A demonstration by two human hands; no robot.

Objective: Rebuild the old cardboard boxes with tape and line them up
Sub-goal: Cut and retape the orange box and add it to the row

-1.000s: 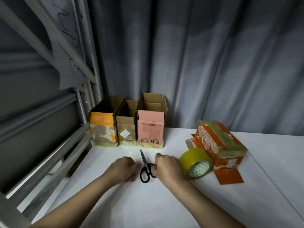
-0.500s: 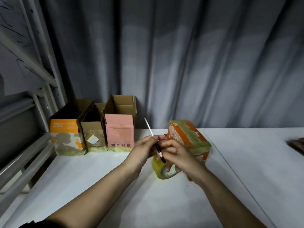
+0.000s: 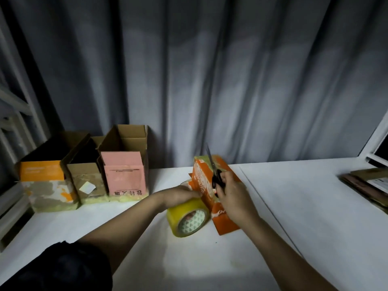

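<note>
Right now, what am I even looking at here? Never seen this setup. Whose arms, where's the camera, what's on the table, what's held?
There is no robot here: a person works with bare hands, and one wide-angle camera on their head looks forward and down, so both arms come in from the bottom of the picture. The right hand holds black scissors, blades pointing up. The left hand rests on a yellow tape roll standing on the white table. Just behind the hands lies an orange box, on its side, with a loose flap. At the back left, three open-topped boxes stand in a row: an orange-banded box, a plain brown box and a pink box. Flat cardboard lies at the far right.
</note>
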